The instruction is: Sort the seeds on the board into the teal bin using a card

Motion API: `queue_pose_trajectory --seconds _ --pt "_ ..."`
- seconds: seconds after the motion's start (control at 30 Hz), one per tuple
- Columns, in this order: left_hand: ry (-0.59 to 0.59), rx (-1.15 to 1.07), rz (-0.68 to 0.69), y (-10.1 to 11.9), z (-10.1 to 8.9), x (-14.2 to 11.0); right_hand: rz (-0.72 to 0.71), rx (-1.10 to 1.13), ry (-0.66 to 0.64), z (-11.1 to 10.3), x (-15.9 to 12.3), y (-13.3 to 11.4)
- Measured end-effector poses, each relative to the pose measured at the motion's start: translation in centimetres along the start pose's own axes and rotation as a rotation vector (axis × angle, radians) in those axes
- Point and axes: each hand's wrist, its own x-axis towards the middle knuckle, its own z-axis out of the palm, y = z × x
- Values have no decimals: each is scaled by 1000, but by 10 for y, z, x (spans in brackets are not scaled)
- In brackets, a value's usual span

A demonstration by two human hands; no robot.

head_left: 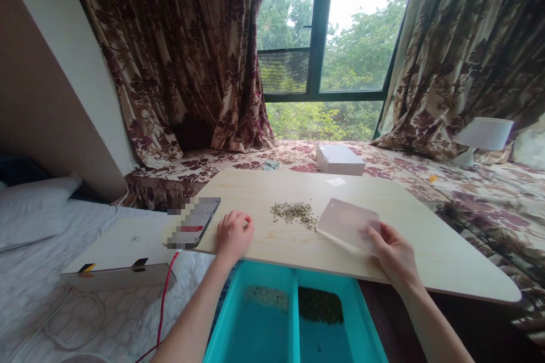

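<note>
My right hand grips a pale translucent plastic scraper card, tilted on the wooden table, with its left edge next to a small pile of green grains. My left hand rests on the table near its front edge, fingers curled into a loose fist with nothing seen in it. Below the table edge a teal two-compartment tray holds pale grains in the left half and dark green grains in the right half.
A phone lies at the table's left end, with a red cable hanging down. A white box and a white lamp sit on the floral window seat. A flat carton rests on the bed at left.
</note>
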Motion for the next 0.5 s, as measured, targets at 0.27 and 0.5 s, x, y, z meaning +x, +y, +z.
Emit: queue_pose_trajectory --seconds 0.27,0.5 --pt "-42 27 29 4 -4 0 -25 4 -33 3 2 0" --pt "-106 -111 87 -2 -15 -4 -77 17 -78 2 1 2"
